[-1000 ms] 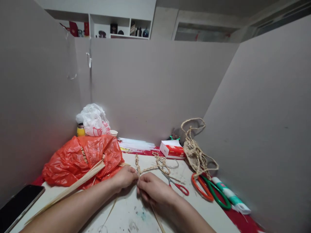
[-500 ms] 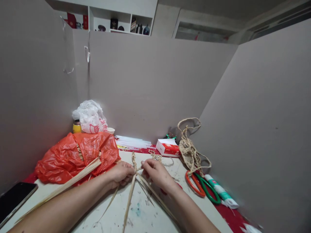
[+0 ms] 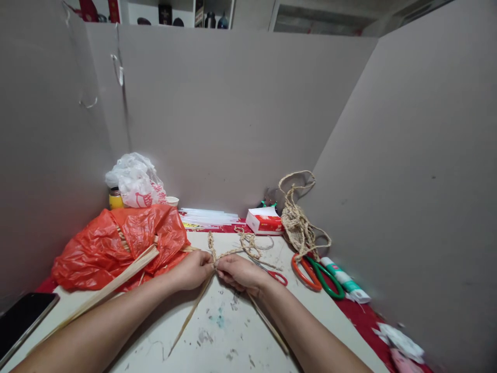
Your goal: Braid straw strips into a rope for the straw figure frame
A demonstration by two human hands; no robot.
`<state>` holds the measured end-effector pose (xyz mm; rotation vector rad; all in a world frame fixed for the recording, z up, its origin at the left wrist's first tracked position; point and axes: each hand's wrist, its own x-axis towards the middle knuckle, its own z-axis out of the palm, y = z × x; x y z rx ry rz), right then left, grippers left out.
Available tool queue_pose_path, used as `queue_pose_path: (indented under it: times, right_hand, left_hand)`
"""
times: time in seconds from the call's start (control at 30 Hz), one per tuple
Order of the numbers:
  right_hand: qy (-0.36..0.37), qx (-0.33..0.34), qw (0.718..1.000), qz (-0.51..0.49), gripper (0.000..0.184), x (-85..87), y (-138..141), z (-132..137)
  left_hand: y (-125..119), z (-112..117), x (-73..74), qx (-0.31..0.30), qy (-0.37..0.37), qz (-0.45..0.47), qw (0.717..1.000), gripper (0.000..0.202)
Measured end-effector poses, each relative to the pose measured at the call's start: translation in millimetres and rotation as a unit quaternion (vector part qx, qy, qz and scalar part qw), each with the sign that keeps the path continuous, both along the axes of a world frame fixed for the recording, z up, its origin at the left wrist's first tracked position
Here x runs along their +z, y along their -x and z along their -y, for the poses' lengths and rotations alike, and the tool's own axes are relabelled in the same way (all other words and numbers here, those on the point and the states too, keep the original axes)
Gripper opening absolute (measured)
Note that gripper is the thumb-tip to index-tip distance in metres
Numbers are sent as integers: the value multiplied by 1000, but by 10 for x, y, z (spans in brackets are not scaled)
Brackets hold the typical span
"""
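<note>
Tan braid (image 3: 210,242), its far length plaited, is pinched in my left hand (image 3: 195,269) and right hand (image 3: 238,272), loose strands (image 3: 269,325) yet unplaited.

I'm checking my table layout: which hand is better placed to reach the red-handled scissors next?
Most likely the right hand: it is nearer the scissors. The left hand is farther off, by the red plastic bag. Both hold the braid.
</note>
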<state>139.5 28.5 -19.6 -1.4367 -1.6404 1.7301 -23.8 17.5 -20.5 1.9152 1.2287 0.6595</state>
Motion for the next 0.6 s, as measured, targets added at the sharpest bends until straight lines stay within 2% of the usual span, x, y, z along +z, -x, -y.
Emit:
queue_pose_path:
  times: [0.1, 0.2, 0.3, 0.43, 0.53, 0.6]
  right_hand:
    - [-7, -27, 1000, -10, 22, -22, 60, 29]
    - [-17, -63, 998, -6, 23, -33, 126, 69]
    - [-13, -84, 996, -36, 27, -34, 156, 97]
    - [36, -72, 994, -81, 30, -12, 150, 114]
    - [38, -58, 992, -101, 27, 6, 119, 110]
    - [44, -53, 992, -108, 23, 12, 83, 97]
  left_hand:
    - [-13, 50, 58, 10, -9, -40, 999, 16]
    - [-51, 107, 66, 4, 105, -6, 994, 22]
    - [-127, 163, -18, -10, 213, 86, 973, 27]
    - [-238, 241, -117, 16, 205, 139, 969, 27]
    - [-250, 260, -67, 26, 222, 132, 966, 26]
    - [-203, 219, 3, 8, 260, 100, 960, 26]
